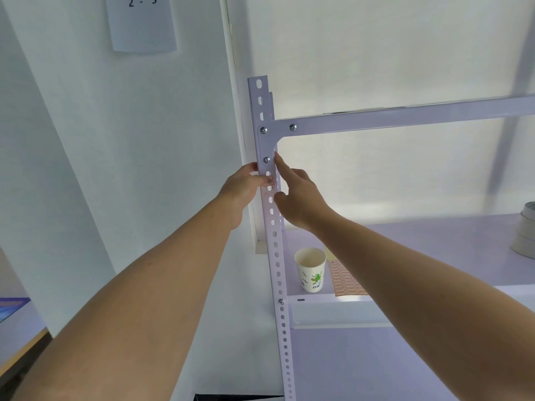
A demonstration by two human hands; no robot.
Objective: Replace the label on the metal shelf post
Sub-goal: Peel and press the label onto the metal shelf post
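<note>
Reaching up from the near edge, both bare forearms met at the white perforated shelf post (275,244). The left hand (241,188) gripped the post's left edge, its thumb pressed on a small red-printed label (270,180) stuck to the post's face just below a bolt. The right hand (301,198), at 3 o'clock of the label, lay loosely spread, its forefinger pointing up along the post's right edge and its thumb touching the post just below the label. Farther back, at 5 o'clock of the hands, a paper cup (311,270) stood upright on the shelf (434,250), a sheet of red labels (346,280) just beside it. Tape rolls (525,230) sat at the far right.
</note>
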